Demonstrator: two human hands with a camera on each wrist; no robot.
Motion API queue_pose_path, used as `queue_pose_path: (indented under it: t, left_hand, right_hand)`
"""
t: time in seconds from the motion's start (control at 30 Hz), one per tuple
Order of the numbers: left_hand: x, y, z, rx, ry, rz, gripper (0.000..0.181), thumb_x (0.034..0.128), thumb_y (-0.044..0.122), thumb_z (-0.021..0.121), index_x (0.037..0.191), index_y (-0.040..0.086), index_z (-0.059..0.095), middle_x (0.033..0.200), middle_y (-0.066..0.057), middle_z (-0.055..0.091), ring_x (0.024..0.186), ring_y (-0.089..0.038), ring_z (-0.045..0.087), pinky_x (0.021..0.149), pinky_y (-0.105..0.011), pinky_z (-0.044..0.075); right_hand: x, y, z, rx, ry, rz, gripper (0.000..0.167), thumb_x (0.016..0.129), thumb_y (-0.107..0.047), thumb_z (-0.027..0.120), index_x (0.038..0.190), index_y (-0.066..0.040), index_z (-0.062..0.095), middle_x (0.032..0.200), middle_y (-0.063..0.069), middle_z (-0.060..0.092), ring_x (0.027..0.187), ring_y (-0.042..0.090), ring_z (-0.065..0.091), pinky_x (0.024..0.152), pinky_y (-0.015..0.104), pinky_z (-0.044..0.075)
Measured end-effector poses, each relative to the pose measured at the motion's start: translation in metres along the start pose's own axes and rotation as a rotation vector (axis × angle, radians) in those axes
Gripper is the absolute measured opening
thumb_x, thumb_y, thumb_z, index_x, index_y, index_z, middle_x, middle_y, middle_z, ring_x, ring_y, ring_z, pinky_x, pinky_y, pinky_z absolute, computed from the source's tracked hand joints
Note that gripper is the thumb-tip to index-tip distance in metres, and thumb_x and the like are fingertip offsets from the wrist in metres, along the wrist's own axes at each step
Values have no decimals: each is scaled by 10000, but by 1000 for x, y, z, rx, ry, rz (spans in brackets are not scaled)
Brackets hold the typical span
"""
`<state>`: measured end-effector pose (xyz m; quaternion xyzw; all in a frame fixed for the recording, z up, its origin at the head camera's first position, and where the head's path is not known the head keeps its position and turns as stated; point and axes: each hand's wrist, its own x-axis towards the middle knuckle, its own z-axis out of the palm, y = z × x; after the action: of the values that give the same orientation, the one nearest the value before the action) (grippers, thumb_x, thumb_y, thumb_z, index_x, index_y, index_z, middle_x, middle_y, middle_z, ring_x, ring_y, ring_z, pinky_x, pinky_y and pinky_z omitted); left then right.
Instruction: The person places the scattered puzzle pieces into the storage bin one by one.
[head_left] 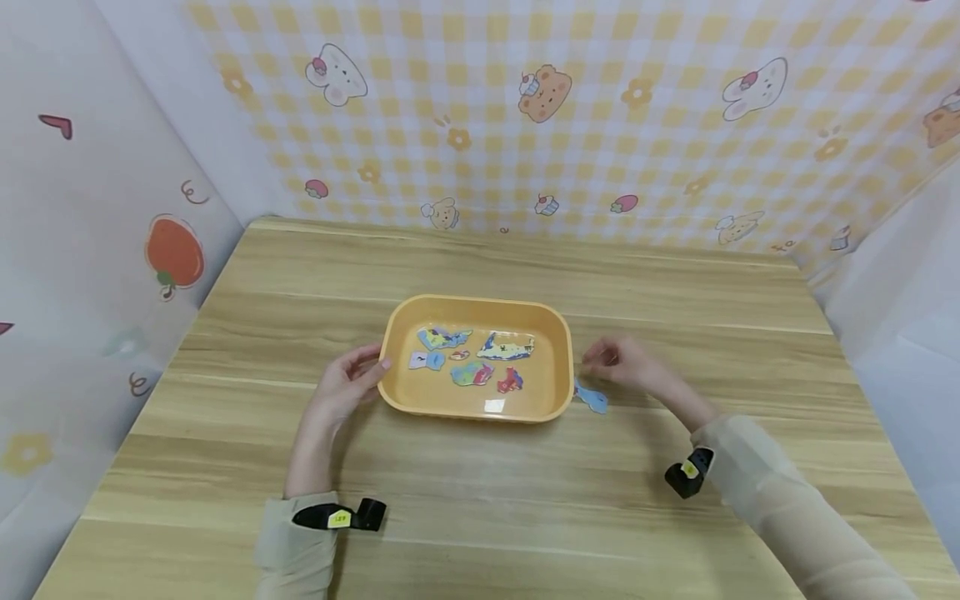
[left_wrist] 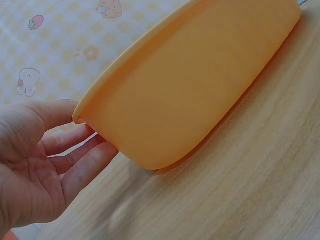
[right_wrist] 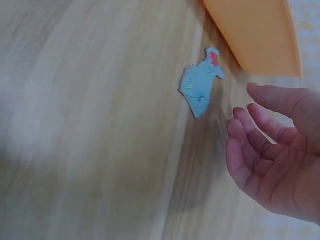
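Observation:
A yellow plastic tray [head_left: 399, 354] sits in the middle of the wooden table, holding several colourful, irregularly shaped puzzle pieces. My left hand [head_left: 347, 385] grips its left end, with the thumb at the rim and the other fingers against the outer wall, as the left wrist view shows [left_wrist: 45, 155]. On the right side, my right hand [head_left: 622, 362] hovers just beyond the tray's edge, fingers loosely bent and holding nothing. Below it, a light blue puzzle piece [right_wrist: 200, 85] with a red patch lies on the tabletop; the tray partly covers it in the head view.
The wooden table [head_left: 480, 508] meets a yellow-checked cloth backdrop [head_left: 480, 100] at the back. White printed cloth [head_left: 90, 250] hangs at the left, and more pale cloth [head_left: 900, 308] at the right. Each sleeve carries a black wrist camera [head_left: 337, 517].

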<state>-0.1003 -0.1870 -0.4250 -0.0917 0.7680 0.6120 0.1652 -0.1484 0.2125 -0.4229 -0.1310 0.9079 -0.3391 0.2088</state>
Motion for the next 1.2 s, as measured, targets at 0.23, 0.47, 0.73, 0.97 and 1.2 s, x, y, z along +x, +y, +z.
queue_pose_path:
  t: [0.23,0.47,0.73,0.97,1.2]
  left_hand:
    - [0,1,1,-11,6,3,522,912,203,550,1358,1,369,1375,-221,419,1101,-195,545,846,-224,519]
    - [0,0,1,-20,3,-2,531,914,203,545,1367,1,355,1381,-220,412,1141,-240,525,846,-228,520]
    - [0,0,0,-6,7,-5,533,910,209,552,1365,8,360,1384,-209,415,1127,-225,534,861,-252,518]
    - [0,0,0,-12,7,-3,531,911,206,553,1363,4,362,1381,-212,413,1117,-212,536,846,-222,518]
    - [0,0,0,-16,1,-2,529,914,197,546,1365,-4,354,1379,-225,411,1124,-219,534,842,-217,519]
  right_hand:
    - [-5,-4,10,-77,-49,-34,225,759,-63,705,919,67,613,804,119,636,737,152,567,624,230,493]
    - [-5,-8,12,-100,-83,-37,248,701,-23,753,870,65,595,770,117,602,710,163,534,591,220,480]
    - [-4,-13,14,-137,-99,-3,247,706,-27,754,861,72,589,764,113,591,708,159,524,594,217,468]
    - [-5,-17,14,-152,-128,12,177,729,-56,742,802,34,608,742,69,582,692,137,497,588,204,440]
    - [-10,-18,4,-29,-175,-31,132,793,-23,660,833,39,551,759,61,541,709,137,480,600,207,427]
